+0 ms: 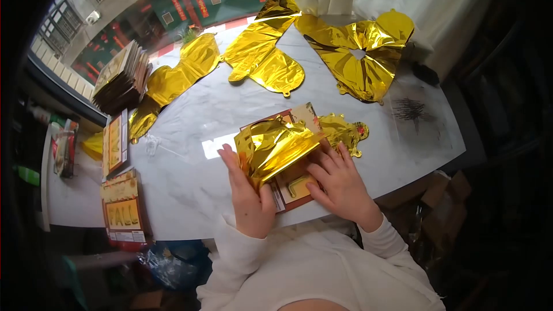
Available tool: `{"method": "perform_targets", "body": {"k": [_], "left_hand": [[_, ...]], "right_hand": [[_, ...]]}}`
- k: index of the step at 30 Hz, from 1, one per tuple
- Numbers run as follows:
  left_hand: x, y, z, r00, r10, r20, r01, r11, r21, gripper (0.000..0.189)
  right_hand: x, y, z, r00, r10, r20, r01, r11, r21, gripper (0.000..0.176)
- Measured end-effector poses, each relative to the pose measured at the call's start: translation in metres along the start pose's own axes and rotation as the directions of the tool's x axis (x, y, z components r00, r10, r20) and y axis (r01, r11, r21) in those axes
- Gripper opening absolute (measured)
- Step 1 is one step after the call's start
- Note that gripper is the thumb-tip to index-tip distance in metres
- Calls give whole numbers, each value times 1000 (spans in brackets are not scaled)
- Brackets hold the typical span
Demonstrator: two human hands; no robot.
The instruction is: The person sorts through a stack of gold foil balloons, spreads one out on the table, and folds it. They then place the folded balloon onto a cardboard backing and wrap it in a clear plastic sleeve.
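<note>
A crumpled, folded gold foil balloon (276, 145) lies over a printed card packet (295, 189) in front of me. Along the balloon's left edge my left hand (252, 204) rests with straight fingers, the thumb standing apart near its lower corner. My right hand (340, 183) has its fingers spread over the right side of the packet, fingertips at the balloon's right end. Part of the packet is hidden under the foil. Just beyond that hand is a smaller gold foil piece (344, 133) with a red spot.
Large flat gold foil balloons (268, 60) (368, 57) (193, 66) lie across the far side of the marble-patterned table (190, 196). At the left are a stack of packets (122, 75) and more printed packets (124, 207). A dark scribbled patch (410, 109) marks the right side.
</note>
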State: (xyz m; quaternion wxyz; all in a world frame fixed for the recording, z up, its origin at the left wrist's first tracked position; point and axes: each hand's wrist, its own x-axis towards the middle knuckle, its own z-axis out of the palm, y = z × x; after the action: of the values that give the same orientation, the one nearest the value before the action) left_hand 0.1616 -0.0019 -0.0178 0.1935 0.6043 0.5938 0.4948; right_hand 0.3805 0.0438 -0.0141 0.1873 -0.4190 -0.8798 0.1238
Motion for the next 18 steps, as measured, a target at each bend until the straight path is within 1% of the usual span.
{"method": "perform_targets", "body": {"k": [1,2,3,4,5,6,8,9,10,12,13,16,18], "left_hand": [[-3,-5,-1,997,-60,-41,54,989,-138,92],[-5,-5,-4,997,-64,-45,58,989,-135,92],[-7,-5,-6,979,-190,-75,156,933,-323,91],[-9,-4,-8,946,-315,-81,235,833,-501,90],[-10,-2,-5,907,-394,-146,241,773,-588,86],[-9,-1,-8,906,-395,-152,240,774,-586,86],[-8,0,-13,902,-414,-118,174,602,-779,86],[-14,-2,-11,827,-535,-170,160,515,-842,73],[-19,-3,-12,827,-535,-170,160,515,-842,73],[-24,-4,-15,774,-624,-105,292,500,-815,57],[-23,-5,-15,774,-624,-105,292,499,-816,57],[-19,-5,-17,734,-669,-115,227,401,-888,48],[-19,-7,-17,733,-668,-125,215,403,-890,49]], "right_hand": [[0,-1,0,1000,-7,-19,7,1000,-6,41],[1,-2,0,999,-17,-37,16,1000,-11,42],[2,-3,-2,999,-22,-34,21,1000,-9,42],[2,-4,-4,1000,-8,-16,8,1000,-4,44],[3,-5,-5,1000,5,2,-5,1000,1,45],[3,-5,-5,1000,-1,3,1,1000,3,45],[3,-5,-5,1000,3,6,-3,1000,0,47],[3,-5,-5,1000,2,5,-2,1000,1,47],[3,-5,-5,1000,2,7,-2,1000,5,48],[2,-4,-5,1000,3,9,-3,1000,8,48],[2,-4,-5,1000,2,8,-2,1000,6,49],[2,-5,-5,1000,3,3,-3,1000,8,49],[2,-5,-6,1000,6,-1,-6,1000,11,49]]}}
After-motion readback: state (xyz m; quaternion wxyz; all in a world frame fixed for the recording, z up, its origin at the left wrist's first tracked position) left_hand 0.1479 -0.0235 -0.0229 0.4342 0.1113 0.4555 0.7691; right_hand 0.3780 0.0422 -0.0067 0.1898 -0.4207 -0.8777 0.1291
